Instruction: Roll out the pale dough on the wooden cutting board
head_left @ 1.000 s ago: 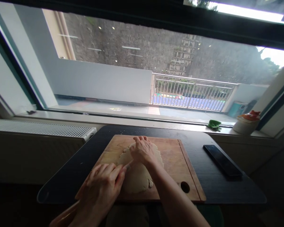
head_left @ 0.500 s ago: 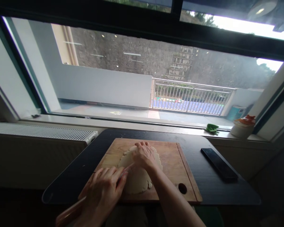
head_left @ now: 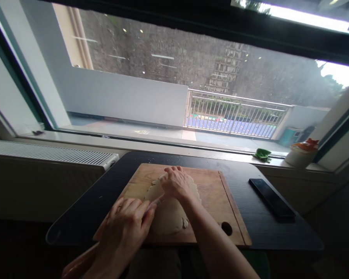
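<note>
A flat, rounded sheet of pale dough [head_left: 168, 219] with cracked, ragged edges lies on a wooden cutting board [head_left: 211, 201]. Slanting across it from the lower left is a slim, partly see-through rolling pin [head_left: 156, 201]. My left hand [head_left: 128, 221] is closed around this pin at the board's left side, and the near end sticks out below my wrist. Over the upper part of the dough, my right hand [head_left: 176, 182] is bent down on the pin's far end, which it mostly hides. My right forearm covers some of the dough's right edge.
The board rests on a dark table [head_left: 235, 178] with rounded corners. A black phone [head_left: 272, 197] lies at the right. On the windowsill are a green leaf-shaped item [head_left: 262, 154] and a white pot with an orange top [head_left: 302, 153]. A radiator [head_left: 52, 155] stands left.
The camera view has tilted slightly downward, so the window and table sit higher in the picture. Both hands keep nearly the same places on the pin and dough.
</note>
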The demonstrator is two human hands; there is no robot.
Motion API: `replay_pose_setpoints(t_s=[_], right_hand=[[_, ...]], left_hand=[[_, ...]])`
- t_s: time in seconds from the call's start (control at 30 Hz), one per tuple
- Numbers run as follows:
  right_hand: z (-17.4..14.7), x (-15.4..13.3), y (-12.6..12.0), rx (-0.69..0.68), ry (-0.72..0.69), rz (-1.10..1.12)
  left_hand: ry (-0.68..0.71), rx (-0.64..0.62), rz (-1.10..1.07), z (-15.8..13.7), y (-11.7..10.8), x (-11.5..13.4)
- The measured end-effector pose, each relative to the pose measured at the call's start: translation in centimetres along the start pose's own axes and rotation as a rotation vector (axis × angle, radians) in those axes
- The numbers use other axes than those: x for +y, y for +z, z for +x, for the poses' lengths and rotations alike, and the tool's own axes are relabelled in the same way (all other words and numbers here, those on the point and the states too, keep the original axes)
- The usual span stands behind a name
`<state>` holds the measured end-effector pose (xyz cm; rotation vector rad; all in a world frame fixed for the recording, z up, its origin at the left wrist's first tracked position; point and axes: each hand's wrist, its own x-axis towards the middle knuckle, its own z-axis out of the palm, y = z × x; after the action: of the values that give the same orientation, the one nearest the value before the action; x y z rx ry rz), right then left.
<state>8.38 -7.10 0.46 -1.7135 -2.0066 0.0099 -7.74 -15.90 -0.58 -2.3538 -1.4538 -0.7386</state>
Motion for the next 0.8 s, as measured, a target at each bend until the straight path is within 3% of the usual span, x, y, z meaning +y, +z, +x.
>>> replay_pose_setpoints(t_s=[0.2,0.33,0.53,0.63,0.8], right_hand=[[3.4,-1.1,1.3,-0.055,-0.015,-0.055],[2.9,-1.2,0.9,-0.032,-0.04,-0.027],[-4.8,1.0,-2.1,0.091,-0.032,0.11],[-9.2,2.1,-3.4,0.073,-0.05,0.155],[-13.2,5.0,-4.5,0.09,-0.055,0.125]], left_hand=[[-0.029,-0.009,0.026,0.8,0.4,-1.0],[-0.028,-0.035,0.041,0.7,0.4,-0.6],[-0.009,0.017,0.067,-1.7,1.2,0.0],[0.047,-0.003,0.023,-2.2,0.9,0.1],[0.191,-0.169,-0.164,1.2,-0.8,2.7]])
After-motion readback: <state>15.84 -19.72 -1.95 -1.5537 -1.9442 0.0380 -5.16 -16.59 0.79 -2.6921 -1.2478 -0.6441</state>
